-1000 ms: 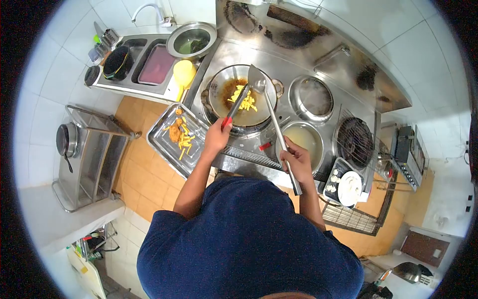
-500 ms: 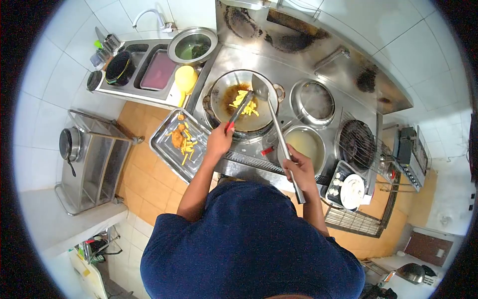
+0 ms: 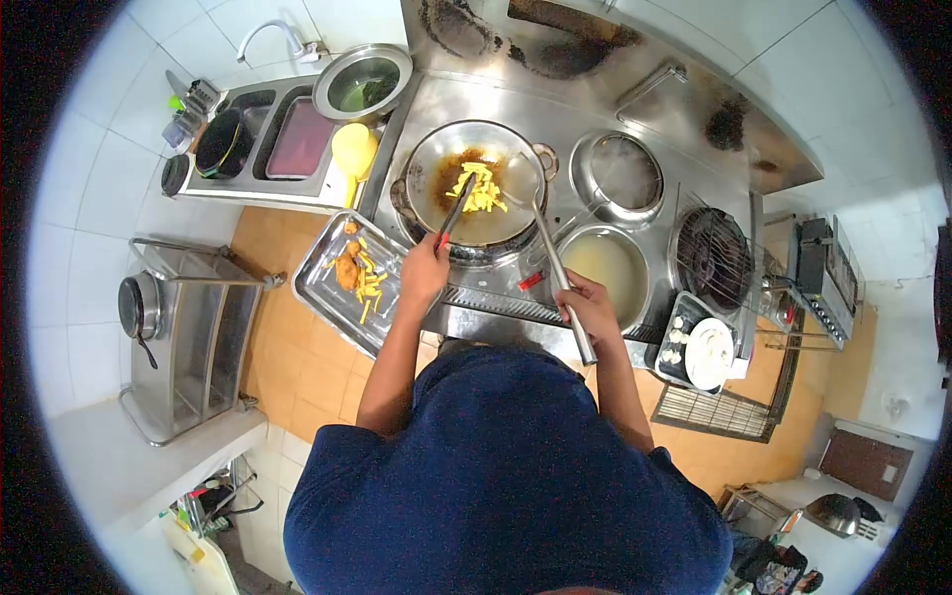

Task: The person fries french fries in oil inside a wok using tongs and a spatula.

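My left hand (image 3: 424, 270) is closed around dark tongs (image 3: 457, 211) with a red grip; their tips touch the yellow fries (image 3: 480, 190) in the wok (image 3: 433, 137). Brownish oil lies under the fries. In my right hand (image 3: 589, 305) is the steel handle of a long wok ladle (image 3: 551, 253). Its head sits inside the wok, at the right of the fries, and its exact shape is hard to make out. A metal tray (image 3: 332, 307) left of my left hand bears fried pieces (image 3: 346, 271) and several loose fries.
Right of the wok stand a steaming pot (image 3: 620, 177), a pot of pale liquid (image 3: 607, 270) and a burner under a wire grate (image 3: 712, 256). A small tray (image 3: 674, 359) with a white plate sits at the stove's front right. A yellow ladle (image 3: 353, 151) lies by the sink (image 3: 265, 124).
The ladle head has swung lower at the wok's right side, and its handle end has risen in view. The tong tips have moved slightly left. The whole view has shifted a little.
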{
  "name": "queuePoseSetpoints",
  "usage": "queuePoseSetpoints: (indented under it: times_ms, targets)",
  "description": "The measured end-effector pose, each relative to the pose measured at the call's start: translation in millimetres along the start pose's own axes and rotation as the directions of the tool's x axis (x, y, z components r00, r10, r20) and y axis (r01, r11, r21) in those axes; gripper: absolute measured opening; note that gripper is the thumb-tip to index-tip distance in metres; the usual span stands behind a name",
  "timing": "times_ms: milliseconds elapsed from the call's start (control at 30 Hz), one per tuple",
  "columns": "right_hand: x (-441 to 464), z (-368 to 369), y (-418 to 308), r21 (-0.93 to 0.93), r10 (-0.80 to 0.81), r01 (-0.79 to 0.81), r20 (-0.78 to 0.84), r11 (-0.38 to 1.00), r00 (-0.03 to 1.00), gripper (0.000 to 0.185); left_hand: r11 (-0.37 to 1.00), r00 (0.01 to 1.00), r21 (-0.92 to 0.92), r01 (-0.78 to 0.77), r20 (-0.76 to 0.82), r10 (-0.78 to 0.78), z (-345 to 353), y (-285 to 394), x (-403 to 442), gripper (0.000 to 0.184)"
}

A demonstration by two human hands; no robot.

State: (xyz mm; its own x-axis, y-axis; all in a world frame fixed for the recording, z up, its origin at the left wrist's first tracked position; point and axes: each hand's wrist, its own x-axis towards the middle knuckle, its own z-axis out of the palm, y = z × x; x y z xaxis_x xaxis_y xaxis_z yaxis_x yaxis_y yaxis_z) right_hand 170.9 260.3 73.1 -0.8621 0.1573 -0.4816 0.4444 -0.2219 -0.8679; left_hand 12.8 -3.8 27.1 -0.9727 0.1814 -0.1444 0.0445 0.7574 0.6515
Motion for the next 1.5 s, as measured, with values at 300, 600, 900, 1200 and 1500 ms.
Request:
queuePoseSetpoints:
  times_ms: [300, 600, 900, 1200, 1500]
  targets:
    - [-3.8, -11.6, -15.1, 0.145, 0.172, -0.177, 0.047, 0.973, 0.984, 0.028, 0.995, 0.999, -0.097, 0.037, 0.004, -0.037, 8.3, -16.4, -11.8, 0.037]
    - [14.8, -3.4, 15.4, 0.167, 0.358, -0.375, 0.125, 0.912, 0.925, 0.028, 0.89, 0.986, -0.425, 0.166, 0.09, -0.141, 25.5, -15.0, -18.3, 0.044]
    - [11.0, 0.3, 24.3, -0.62, -0.176, 0.092, -0.075, 0.779, 0.981, 0.039, 0.541, 0.876, -0.698, 0.47, 0.445, -0.186, 20.4, -13.2, -22.1, 0.042]
    - [-5.2, 5.6, 12.9, -0.756, -0.4, 0.24, -0.031, 0.61, 0.916, 0.035, 0.57, 0.861, -0.66, 0.489, 0.471, -0.194, 0.4, -2.1, -18.3, 0.045]
    - [-9.9, 6.8, 5.6, -0.763, -0.39, 0.201, -0.072, 0.615, 0.918, 0.036, 0.546, 0.849, -0.674, 0.498, 0.506, -0.151, -9.5, 9.0, -18.8, 0.043]
